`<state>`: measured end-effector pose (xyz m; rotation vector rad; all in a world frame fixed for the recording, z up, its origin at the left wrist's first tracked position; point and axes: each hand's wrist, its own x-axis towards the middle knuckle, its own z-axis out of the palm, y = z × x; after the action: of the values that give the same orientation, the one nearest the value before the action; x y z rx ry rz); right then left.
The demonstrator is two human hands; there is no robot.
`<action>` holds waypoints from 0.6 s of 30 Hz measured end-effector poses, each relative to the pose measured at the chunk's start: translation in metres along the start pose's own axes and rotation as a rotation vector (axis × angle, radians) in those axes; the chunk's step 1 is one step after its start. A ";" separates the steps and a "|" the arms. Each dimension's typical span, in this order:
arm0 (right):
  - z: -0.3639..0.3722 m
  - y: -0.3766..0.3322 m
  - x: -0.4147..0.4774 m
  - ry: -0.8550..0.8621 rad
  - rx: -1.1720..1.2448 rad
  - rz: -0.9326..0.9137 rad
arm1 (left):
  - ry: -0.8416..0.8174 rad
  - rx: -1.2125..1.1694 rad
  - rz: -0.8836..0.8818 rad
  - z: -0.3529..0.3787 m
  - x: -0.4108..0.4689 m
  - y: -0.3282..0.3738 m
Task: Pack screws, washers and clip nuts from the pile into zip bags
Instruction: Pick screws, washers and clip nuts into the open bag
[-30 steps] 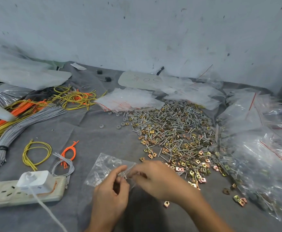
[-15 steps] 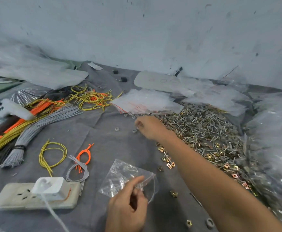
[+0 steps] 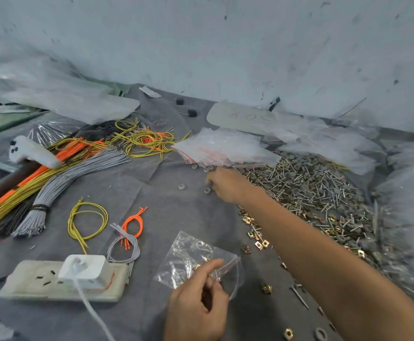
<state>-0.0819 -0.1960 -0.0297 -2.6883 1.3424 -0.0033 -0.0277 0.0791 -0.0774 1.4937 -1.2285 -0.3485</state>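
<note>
My left hand [image 3: 198, 308] pinches the mouth of a small clear zip bag [image 3: 191, 257] near the front of the grey cloth. My right hand [image 3: 228, 184] reaches across to the far left edge of the pile of screws, washers and clip nuts [image 3: 307, 190]. Its fingertips curl down at a grey washer [image 3: 207, 190] lying on the cloth; whether they hold anything is hidden. Another loose washer [image 3: 182, 186] lies just to the left. Brass clip nuts [image 3: 259, 243] are scattered beside my right forearm.
A stack of empty zip bags [image 3: 225, 148] lies behind the washers. Bundles of grey, yellow and orange wire [image 3: 60, 173] fill the left. A white power strip with a plug [image 3: 63, 279] sits front left. Filled bags [image 3: 407, 193] heap up at the right.
My right hand left the bag and reached forward and left to the loose washers. The view swung left, and my left hand keeps hold of the bag.
</note>
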 end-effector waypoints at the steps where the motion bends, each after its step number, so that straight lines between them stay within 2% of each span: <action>1: -0.001 0.000 -0.001 0.000 0.000 0.001 | -0.007 -0.004 0.006 0.000 0.000 0.000; 8: -0.007 -0.010 -0.013 -0.060 0.108 -0.038 | -0.023 -0.023 -0.004 0.000 0.000 -0.003; 14: -0.005 -0.010 -0.043 0.034 0.361 0.022 | -0.046 -0.065 -0.040 -0.001 0.000 -0.002; 18: -0.006 -0.007 -0.105 0.209 0.607 0.097 | -0.083 -0.047 -0.054 -0.002 0.003 -0.001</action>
<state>-0.1399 -0.1084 -0.0162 -2.1503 1.2612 -0.5948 -0.0244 0.0778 -0.0759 1.4865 -1.2389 -0.4765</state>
